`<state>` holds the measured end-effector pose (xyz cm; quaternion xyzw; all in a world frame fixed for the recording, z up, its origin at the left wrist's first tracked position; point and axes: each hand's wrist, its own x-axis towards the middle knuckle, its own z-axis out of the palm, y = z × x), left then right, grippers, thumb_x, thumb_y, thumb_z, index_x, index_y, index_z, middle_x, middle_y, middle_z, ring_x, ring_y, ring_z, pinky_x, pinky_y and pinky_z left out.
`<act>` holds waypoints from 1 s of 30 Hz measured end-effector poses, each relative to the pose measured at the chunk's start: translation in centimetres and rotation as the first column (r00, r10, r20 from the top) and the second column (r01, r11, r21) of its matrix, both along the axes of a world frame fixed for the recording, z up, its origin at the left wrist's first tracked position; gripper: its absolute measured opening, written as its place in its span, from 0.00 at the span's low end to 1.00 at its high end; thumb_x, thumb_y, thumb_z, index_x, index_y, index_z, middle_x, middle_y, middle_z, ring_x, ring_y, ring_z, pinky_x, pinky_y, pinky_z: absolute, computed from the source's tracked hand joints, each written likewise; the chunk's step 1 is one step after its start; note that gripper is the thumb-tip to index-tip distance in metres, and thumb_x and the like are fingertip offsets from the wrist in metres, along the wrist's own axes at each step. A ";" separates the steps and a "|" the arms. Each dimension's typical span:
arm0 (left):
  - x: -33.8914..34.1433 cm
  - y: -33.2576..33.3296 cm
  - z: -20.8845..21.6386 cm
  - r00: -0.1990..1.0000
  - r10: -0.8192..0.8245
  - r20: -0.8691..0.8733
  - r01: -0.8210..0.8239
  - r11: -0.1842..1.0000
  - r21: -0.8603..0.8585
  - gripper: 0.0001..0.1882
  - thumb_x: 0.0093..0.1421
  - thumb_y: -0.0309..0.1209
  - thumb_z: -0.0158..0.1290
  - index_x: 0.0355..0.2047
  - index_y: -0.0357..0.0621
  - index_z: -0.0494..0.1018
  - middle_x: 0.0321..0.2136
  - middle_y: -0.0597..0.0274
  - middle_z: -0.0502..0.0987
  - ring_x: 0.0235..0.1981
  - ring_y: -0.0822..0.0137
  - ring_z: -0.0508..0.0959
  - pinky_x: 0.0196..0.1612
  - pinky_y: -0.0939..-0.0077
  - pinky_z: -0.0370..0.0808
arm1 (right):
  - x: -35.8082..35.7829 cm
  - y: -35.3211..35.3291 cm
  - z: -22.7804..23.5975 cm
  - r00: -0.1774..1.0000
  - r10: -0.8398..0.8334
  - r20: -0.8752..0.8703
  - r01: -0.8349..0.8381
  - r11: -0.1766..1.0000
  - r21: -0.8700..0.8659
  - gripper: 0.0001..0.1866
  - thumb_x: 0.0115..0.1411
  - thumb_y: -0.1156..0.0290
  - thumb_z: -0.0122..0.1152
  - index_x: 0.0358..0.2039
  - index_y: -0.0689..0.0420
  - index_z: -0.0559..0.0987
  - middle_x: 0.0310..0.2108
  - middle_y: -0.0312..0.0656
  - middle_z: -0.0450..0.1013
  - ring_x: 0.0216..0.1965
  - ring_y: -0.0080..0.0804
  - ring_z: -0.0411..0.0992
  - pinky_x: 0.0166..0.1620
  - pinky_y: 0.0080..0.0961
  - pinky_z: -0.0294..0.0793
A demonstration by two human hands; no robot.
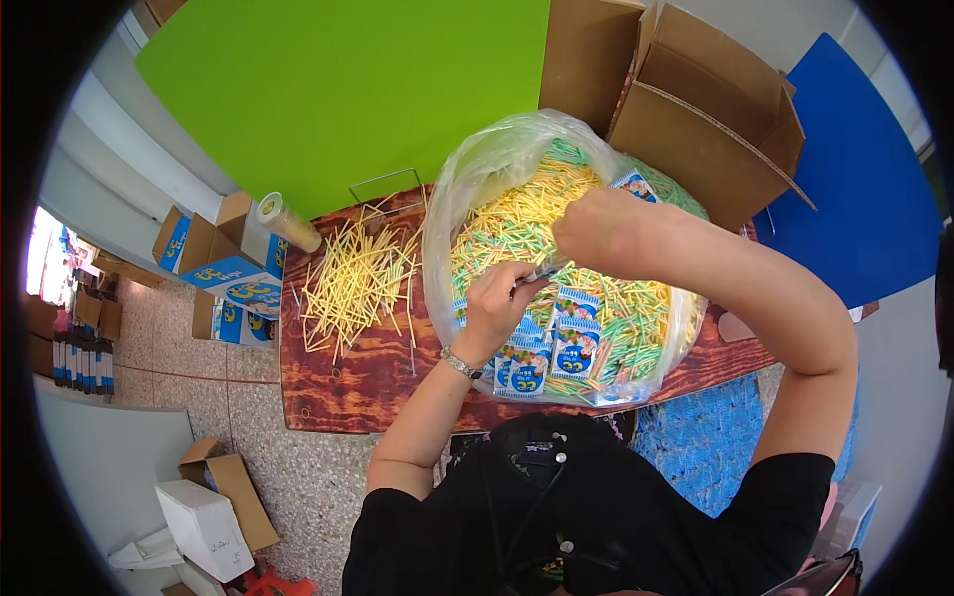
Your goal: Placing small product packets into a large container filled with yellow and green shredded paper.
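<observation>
My left hand [497, 304] is closed round a small packet [547, 268], seen nearly edge-on, above a heap of short, thin yellow and green sticks [517, 214]. Up against that packet, my right hand [598, 230] is curled closed with its back upward. Its fingertips are hidden, so what it grips is unclear. The heap fills a large clear plastic bag [443, 214] with its mouth spread wide. Several blue-and-white packets [576, 348] lie on the sticks just below my left hand. Another packet [634, 186] rests beyond my right hand.
A loose pile of longer yellow sticks [360, 283] lies on the red-brown patterned table [343, 397], beside a wire stand [386, 184] and a clear tub [288, 223]. Open cardboard boxes stand behind right [701, 149] and at left [234, 273]. A green board [338, 89] rises behind.
</observation>
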<state>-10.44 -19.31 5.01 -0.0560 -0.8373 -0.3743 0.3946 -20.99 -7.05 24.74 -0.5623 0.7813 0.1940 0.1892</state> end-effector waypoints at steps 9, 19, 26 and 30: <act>1.4 0.1 -2.4 0.950 -0.297 0.099 0.196 0.812 0.550 0.21 0.54 0.16 0.60 0.47 0.34 0.68 0.32 0.61 0.79 0.31 0.73 0.79 0.32 0.80 0.78 | -0.7 4.3 -5.9 0.982 0.136 0.129 0.000 0.688 -0.725 0.28 0.54 0.68 0.65 0.55 0.55 0.69 0.35 0.45 0.74 0.37 0.48 0.74 0.39 0.40 0.74; 10.4 0.1 -6.5 0.817 -0.291 0.498 0.176 0.948 0.266 0.27 0.52 0.26 0.65 0.51 0.40 0.69 0.30 0.59 0.78 0.26 0.72 0.78 0.27 0.79 0.73 | 6.2 6.1 -21.5 0.971 0.024 0.238 0.130 0.785 -0.606 0.09 0.53 0.66 0.63 0.31 0.52 0.73 0.22 0.41 0.74 0.27 0.45 0.74 0.26 0.40 0.74; 11.8 2.4 -9.4 0.841 -0.208 0.499 0.380 0.884 -0.272 0.15 0.53 0.29 0.57 0.43 0.48 0.72 0.27 0.62 0.70 0.26 0.62 0.75 0.24 0.69 0.72 | 6.2 7.4 -24.2 0.998 -0.054 0.014 0.044 0.602 -0.798 0.13 0.48 0.64 0.66 0.33 0.49 0.74 0.29 0.37 0.72 0.33 0.38 0.71 0.32 0.34 0.74; 11.7 1.8 -10.2 0.841 -0.188 0.507 0.375 0.878 -0.297 0.12 0.55 0.29 0.56 0.41 0.48 0.73 0.25 0.62 0.68 0.26 0.62 0.75 0.24 0.68 0.71 | 3.8 10.9 -22.1 0.950 -0.306 0.058 0.253 0.651 -0.716 0.15 0.49 0.64 0.68 0.36 0.51 0.73 0.31 0.39 0.72 0.35 0.41 0.72 0.34 0.36 0.73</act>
